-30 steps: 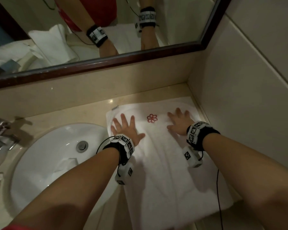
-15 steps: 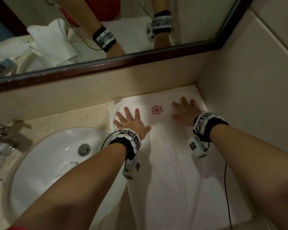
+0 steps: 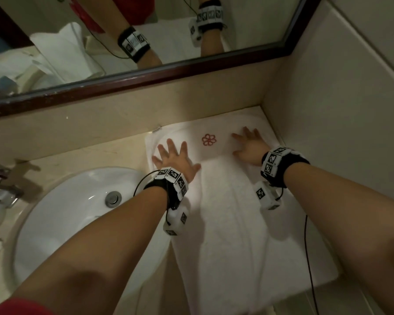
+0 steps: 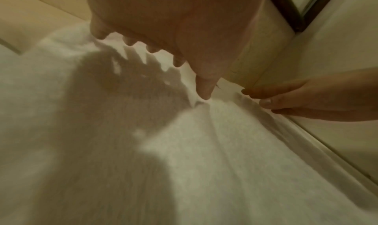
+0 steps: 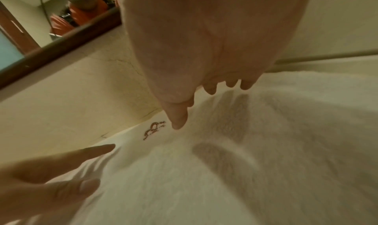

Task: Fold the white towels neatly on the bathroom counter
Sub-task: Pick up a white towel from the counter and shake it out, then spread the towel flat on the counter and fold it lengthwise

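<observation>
White towel (image 3: 232, 223) flat on counter (image 3: 89, 153) beside sink (image 3: 66, 212). Left hand (image 3: 175, 159) and right hand (image 3: 248, 146) spread, fingers straight, gripping nothing, flanking red flower emblem (image 3: 209, 139).

Both hands flat, palms down, fingers fanned out.

The left hand (image 3: 174, 159) reaches forward with fingers (image 4: 201, 89) straight and spread, thumb sticking out to the inside, nothing gripped. The right hand (image 3: 248, 145) does the same a bit farther forward, its fingers (image 5: 178, 115) straight and splayed too. Both forearms are bare and stretched out in front of the person, roughly parallel, well apart. Each wrist has a black band with white marker blocks strapped round it.
</observation>
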Motion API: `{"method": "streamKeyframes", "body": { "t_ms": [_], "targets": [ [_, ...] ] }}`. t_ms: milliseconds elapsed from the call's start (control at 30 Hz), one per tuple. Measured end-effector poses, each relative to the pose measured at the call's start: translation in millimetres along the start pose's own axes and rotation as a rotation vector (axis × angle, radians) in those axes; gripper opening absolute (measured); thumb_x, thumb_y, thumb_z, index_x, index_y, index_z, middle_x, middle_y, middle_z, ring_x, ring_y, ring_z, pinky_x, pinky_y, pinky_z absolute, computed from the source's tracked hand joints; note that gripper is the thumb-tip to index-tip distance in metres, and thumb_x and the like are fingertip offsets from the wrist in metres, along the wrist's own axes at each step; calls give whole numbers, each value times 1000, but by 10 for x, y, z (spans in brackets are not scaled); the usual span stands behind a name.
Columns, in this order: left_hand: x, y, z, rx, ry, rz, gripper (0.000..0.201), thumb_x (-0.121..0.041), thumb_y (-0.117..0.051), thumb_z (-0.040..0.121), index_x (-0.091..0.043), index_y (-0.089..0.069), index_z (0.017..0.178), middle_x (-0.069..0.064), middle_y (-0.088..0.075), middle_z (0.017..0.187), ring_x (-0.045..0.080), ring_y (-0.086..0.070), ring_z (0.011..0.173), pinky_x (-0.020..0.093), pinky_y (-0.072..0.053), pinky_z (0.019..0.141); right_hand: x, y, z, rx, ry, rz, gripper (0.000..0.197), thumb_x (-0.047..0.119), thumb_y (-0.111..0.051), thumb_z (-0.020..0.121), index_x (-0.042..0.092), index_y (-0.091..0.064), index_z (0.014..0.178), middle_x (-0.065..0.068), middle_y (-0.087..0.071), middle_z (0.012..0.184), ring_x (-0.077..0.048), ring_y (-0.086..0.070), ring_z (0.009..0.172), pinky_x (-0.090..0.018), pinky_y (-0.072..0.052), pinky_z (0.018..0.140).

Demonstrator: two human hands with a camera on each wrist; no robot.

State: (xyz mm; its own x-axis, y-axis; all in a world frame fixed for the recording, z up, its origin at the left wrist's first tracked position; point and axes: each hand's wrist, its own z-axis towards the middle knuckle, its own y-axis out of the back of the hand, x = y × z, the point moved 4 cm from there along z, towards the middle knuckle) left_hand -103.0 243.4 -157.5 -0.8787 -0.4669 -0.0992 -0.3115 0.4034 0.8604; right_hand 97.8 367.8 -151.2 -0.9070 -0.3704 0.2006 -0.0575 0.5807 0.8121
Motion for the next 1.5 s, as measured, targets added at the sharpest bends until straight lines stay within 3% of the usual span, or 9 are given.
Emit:
{"method": "streamKeyframes", "body": {
  "t_ms": [167,333,633,833,1133,1200,1333,1500],
  "targets": [
    [-113,-31,-343,-83,-42,46,80,-63,-42,89,-33,-4,153,11,11,161,40,6,147,61,-11,115,42,-15,-435,-14,53,-11,68,42,-46,97,26,-12,154,-15,0,161,-42,3,146,-47,-5,118],
    [-270,-165,-840,-49,-61,45,76,-60,-45,90,-34,-11,153,5,0,162,34,-1,148,57,-15,116,-21,-205,-931,-1,37,140,68,41,-49,97,29,-14,154,-8,-1,162,-34,2,148,-45,-8,120],
    [-436,-425,-1624,26,-186,83,67,-57,-46,92,-30,-25,150,5,-17,158,31,-14,145,52,-22,115,-135,-603,-1885,-30,-14,277,67,36,-52,97,24,-18,153,-7,-14,161,-24,-15,147,-37,-16,119],
    [-478,-490,-2091,28,-286,113,63,-54,-53,90,-26,-35,144,5,-37,146,31,-34,134,49,-36,107,-110,-906,-2603,-70,-90,384,66,34,-53,96,24,-20,153,-5,-20,159,-24,-24,144,-37,-23,117],
    [-209,-1073,-2678,146,-364,125,60,-45,-63,85,-25,-44,138,7,-43,137,30,-42,127,44,-44,102,-86,-1649,-3505,-199,-295,626,62,29,-53,96,23,-25,151,-9,-32,153,-26,-34,139,-36,-30,113],
    [-186,-1220,-2769,164,-373,161,56,-42,-64,83,-24,-49,134,7,-46,134,28,-46,123,40,-45,100,-132,-1846,-3626,-201,-341,719,62,26,-53,96,22,-26,151,-11,-34,151,-28,-37,136,-38,-35,111],
    [-235,-1399,-2881,172,-388,201,52,-40,-67,80,-23,-54,127,7,-50,128,28,-50,118,40,-48,97,-375,-2122,-3750,-235,-447,940,58,16,-51,97,19,-29,150,-13,-40,147,-31,-44,130,-29,-40,96],
    [-356,-1517,-2825,144,-373,197,35,-35,-62,76,-21,-60,108,9,-58,115,31,-60,103,38,-53,88,-832,-2241,-3581,-330,-550,1057,54,20,-55,95,17,-36,146,-11,-46,142,-34,-51,123,-42,-47,98]
  ]
}}
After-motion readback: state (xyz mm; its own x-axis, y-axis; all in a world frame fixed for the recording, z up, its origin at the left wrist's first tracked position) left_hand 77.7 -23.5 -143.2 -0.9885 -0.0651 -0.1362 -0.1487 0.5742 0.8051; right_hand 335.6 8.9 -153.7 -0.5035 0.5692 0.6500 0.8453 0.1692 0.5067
